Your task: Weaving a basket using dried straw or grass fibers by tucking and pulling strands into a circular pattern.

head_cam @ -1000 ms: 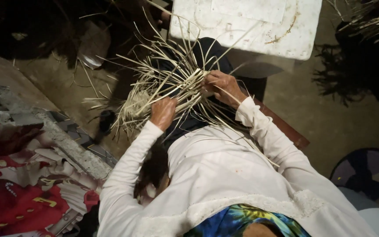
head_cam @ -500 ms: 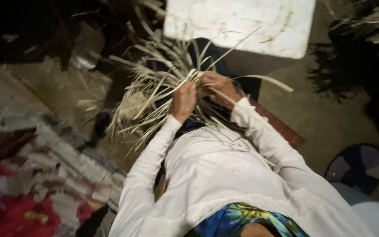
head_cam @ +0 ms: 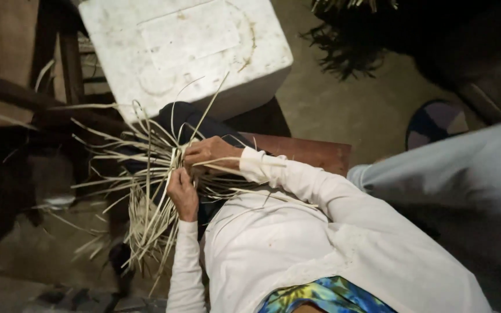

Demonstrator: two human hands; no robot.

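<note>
Both hands are closing on the bundle of pale straw strips [head_cam: 152,174] at about nine o'clock of the frame's centre: the left hand [head_cam: 182,192] is pinching strands from below, the right hand [head_cam: 207,153] is gripping them at one o'clock of the left. Loose ends are fanning toward seven and ten o'clock. A white foam box [head_cam: 181,46] is sitting at twelve o'clock. Doing this well probably means keeping the crossing tight while feeding one strip at a time.

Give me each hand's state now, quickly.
Left hand: fingers closed around pale straw strips.
Right hand: fingers curled closed on the same strips where they cross.
</note>
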